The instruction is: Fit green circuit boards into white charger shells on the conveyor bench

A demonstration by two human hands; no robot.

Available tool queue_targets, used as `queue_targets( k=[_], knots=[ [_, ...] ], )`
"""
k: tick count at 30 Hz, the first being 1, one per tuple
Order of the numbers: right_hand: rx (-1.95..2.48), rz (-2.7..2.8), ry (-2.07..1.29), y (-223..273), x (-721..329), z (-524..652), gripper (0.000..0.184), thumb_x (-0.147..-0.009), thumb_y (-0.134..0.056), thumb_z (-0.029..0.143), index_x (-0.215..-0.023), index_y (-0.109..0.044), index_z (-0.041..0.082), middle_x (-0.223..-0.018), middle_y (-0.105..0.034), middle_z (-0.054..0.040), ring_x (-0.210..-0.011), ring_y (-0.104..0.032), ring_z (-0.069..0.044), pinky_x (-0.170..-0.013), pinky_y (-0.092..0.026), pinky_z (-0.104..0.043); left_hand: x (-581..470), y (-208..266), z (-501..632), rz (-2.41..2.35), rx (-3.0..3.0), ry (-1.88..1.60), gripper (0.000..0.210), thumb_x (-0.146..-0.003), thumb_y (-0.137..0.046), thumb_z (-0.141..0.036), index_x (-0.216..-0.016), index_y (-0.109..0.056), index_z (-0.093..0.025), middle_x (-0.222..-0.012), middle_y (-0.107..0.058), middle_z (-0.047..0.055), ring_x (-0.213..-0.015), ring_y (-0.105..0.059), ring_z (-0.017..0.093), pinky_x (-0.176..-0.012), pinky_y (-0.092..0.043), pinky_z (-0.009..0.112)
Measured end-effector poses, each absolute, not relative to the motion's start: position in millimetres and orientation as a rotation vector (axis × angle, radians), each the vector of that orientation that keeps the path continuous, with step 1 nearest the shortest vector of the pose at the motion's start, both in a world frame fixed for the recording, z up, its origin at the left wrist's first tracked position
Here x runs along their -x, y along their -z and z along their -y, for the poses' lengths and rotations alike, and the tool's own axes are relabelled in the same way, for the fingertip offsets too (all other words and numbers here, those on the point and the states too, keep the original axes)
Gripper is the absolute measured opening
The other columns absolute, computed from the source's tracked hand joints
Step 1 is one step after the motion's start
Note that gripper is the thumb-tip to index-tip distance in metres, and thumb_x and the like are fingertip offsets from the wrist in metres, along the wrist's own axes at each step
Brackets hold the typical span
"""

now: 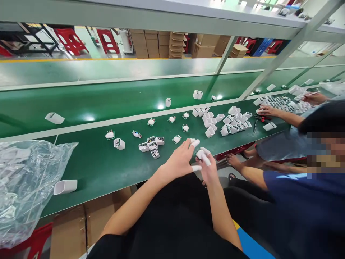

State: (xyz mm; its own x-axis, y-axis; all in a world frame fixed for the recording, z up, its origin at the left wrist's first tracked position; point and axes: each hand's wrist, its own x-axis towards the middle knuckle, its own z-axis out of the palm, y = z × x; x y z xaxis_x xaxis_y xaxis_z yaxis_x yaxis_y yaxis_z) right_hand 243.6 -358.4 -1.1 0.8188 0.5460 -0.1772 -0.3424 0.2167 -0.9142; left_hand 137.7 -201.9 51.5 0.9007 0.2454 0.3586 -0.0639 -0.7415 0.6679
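My left hand [179, 158], with white finger cots on its tips, hovers at the table's front edge, its fingers and thumb apart and nothing seen between them. Close beside it, my right hand [208, 169] also wears finger cots and is closed round a small white part with a dark edge [199, 155]; the fingers partly hide it. Beyond my left hand lies a small green circuit board with a white dome [176, 139]. A cluster of white housings [152, 145] with boards inside stands to the left, near a single white housing [119, 144].
A clear plastic bag [24, 180] covers the table's left end, beside a lying white housing [65, 187]. Many white housings [235, 122] are grouped at right, near red-handled pliers [262, 118]. Co-workers sit at right, one person's hand [268, 110] among housings. A metal post [280, 54] rises there.
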Motion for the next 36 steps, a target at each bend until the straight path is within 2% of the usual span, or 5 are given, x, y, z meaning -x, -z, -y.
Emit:
queue_targets(
  k=[4, 9, 15, 23, 36],
  knots=[
    [1.182, 0.044, -0.431, 15.6, -282.2, 377.6, 0.046, -0.080, -0.095, 0.056, -0.111, -0.079, 0.026, -0.108, -0.079, -0.0041, -0.095, -0.074, -0.021, -0.092, -0.066, -0.042, -221.4, -31.6, 203.0, -0.449, -2.032, -0.624, 0.047, -0.096, -0.090, -0.036, -0.135, -0.064, -0.027, -0.131, -0.068, 0.010, -0.117, -0.076, 0.029, -0.099, -0.067, 0.046],
    [1.169, -0.024, -0.351, 28.0, -314.6, 380.1, 0.061, -0.075, -0.099, 0.062, -0.119, -0.079, 0.025, -0.119, -0.080, -0.0065, -0.099, -0.074, -0.021, -0.099, -0.065, -0.044, -313.6, -4.4, 213.5, -0.675, -2.103, -0.513, 0.051, -0.087, -0.099, -0.039, -0.121, -0.064, -0.024, -0.137, -0.065, 0.014, -0.120, -0.075, 0.033, -0.095, -0.063, 0.045],
    [1.196, 0.007, -0.391, 22.1, -329.9, 377.7, 0.067, -0.067, -0.108, 0.049, -0.123, -0.080, 0.026, -0.129, -0.079, -0.0065, -0.110, -0.075, -0.022, -0.110, -0.065, -0.046, -314.8, 1.6, 215.2, -0.772, -2.072, -0.565, 0.037, -0.091, -0.092, -0.034, -0.096, -0.057, -0.026, -0.110, -0.072, 0.006, -0.106, -0.074, 0.027, -0.089, -0.061, 0.041],
    [1.183, 0.175, -0.663, 8.9, -334.1, 366.8, 0.046, -0.096, -0.084, 0.068, -0.113, -0.083, 0.025, -0.114, -0.082, -0.0098, -0.094, -0.075, -0.024, -0.093, -0.065, -0.046, -190.7, -17.6, 212.3, -0.535, -1.718, -0.590, 0.031, -0.089, -0.089, -0.030, -0.115, -0.071, -0.027, -0.112, -0.078, 0.003, -0.101, -0.076, 0.020, -0.096, -0.067, 0.039],
    [1.155, 0.324, -0.776, 6.6, -290.7, 346.2, 0.051, -0.083, -0.101, 0.057, -0.122, -0.080, 0.031, -0.110, -0.086, -0.0088, -0.085, -0.081, -0.028, -0.090, -0.071, -0.055, -110.9, -2.4, 219.8, -0.522, -1.527, -0.444, 0.047, -0.090, -0.098, -0.043, -0.128, -0.075, -0.028, -0.124, -0.076, 0.008, -0.109, -0.078, 0.024, -0.103, -0.069, 0.043]
  ],
)
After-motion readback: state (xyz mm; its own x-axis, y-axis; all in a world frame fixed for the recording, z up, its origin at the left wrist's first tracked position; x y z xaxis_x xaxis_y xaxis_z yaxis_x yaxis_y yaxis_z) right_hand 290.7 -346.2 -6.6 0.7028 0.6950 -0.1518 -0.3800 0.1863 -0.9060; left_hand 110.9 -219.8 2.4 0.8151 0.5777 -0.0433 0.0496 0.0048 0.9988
